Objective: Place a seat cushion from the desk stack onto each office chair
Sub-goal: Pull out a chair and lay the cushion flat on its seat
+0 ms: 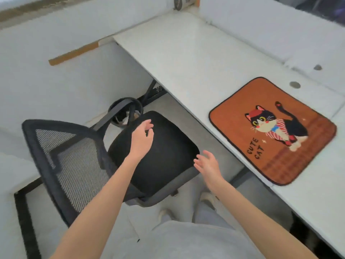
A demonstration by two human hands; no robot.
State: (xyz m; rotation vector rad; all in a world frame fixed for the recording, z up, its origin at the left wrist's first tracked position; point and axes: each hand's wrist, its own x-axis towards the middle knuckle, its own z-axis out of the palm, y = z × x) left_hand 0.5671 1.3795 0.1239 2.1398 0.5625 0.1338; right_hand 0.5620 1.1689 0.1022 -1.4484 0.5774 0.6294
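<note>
Orange cushion [273, 130] (with a cat picture) lies flat on the desk [186, 58], to the right of both hands. The left hand [142, 139] and right hand [208, 165] hover relaxed and empty over the bare chair seat [164, 161]. It seems the picking step comes next: reach right and grasp the cushion's near edge.

The office chair [104, 156] shows no base or wheels, hidden beneath its black seat and the left forearm. The counter [186, 58] is cut off by the right and bottom edges. The round object [180, 2] at the top edge is cropped and too blurred to identify. The dark shape [324, 6] in the top right corner is unreadable. The thickness of the cushion [272, 131] cannot be judged.
</note>
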